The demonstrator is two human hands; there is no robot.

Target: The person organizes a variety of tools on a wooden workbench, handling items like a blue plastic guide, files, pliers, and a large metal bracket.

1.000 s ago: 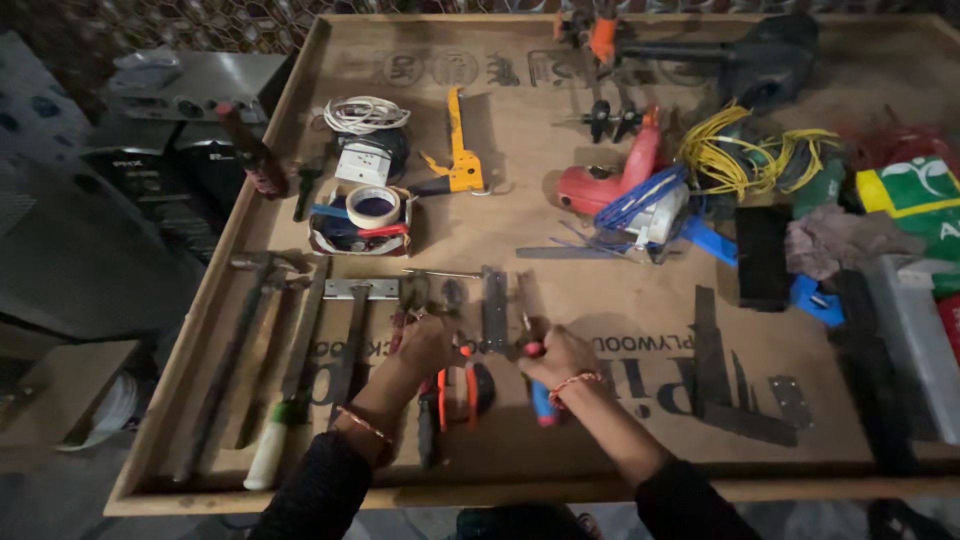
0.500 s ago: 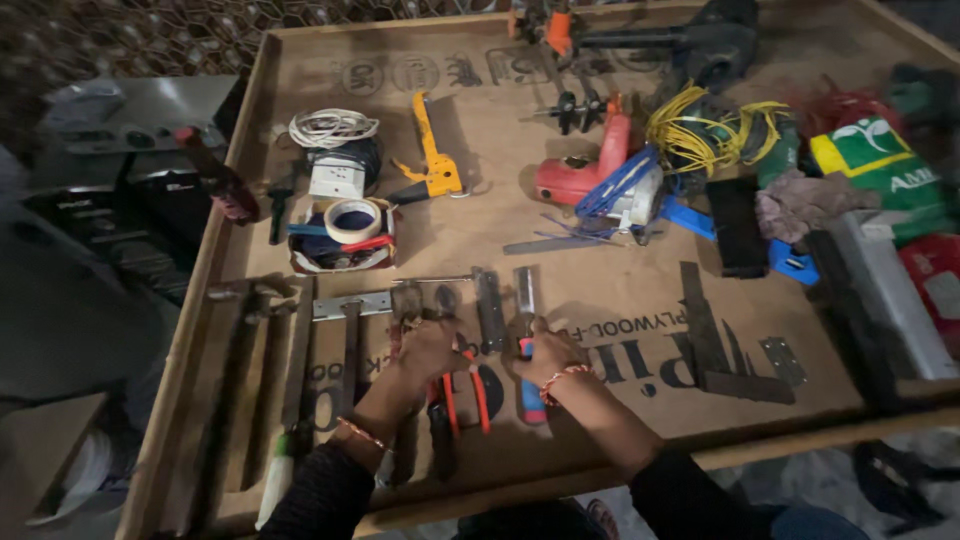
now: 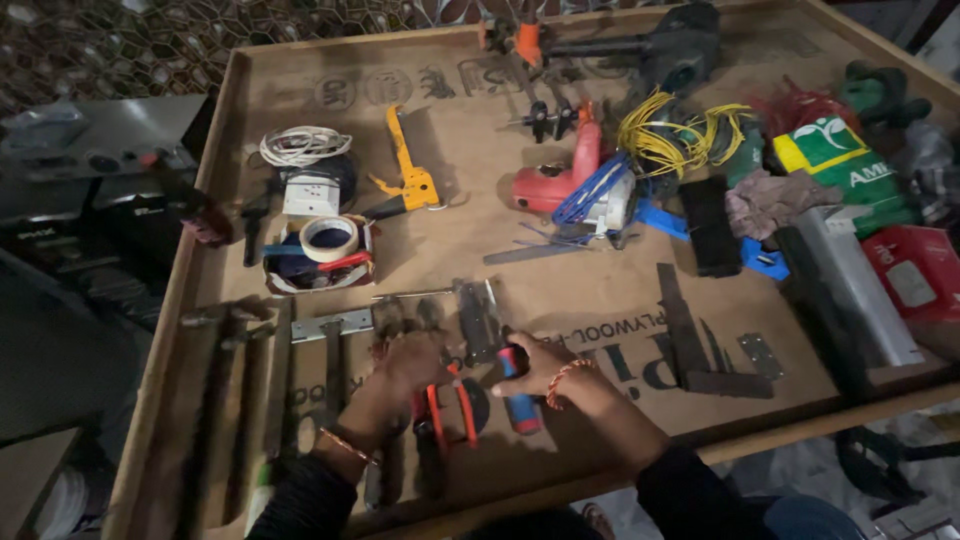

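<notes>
Plywood tray [image 3: 300, 75] holds all tools. Near edge, left to right: hammers [image 3: 225, 400], try square [image 3: 332, 340], pliers [image 3: 450, 400], screwdriver [image 3: 517, 395], square [image 3: 690, 350]. Left hand [image 3: 405, 362] lies over the pliers' heads; right hand [image 3: 540, 365] on the screwdriver. Behind the hands: box with tape roll [image 3: 328, 240], caulking gun [image 3: 408, 170] to its right. Drill [image 3: 555, 180] and wire coil [image 3: 670, 135] lie far right.
</notes>
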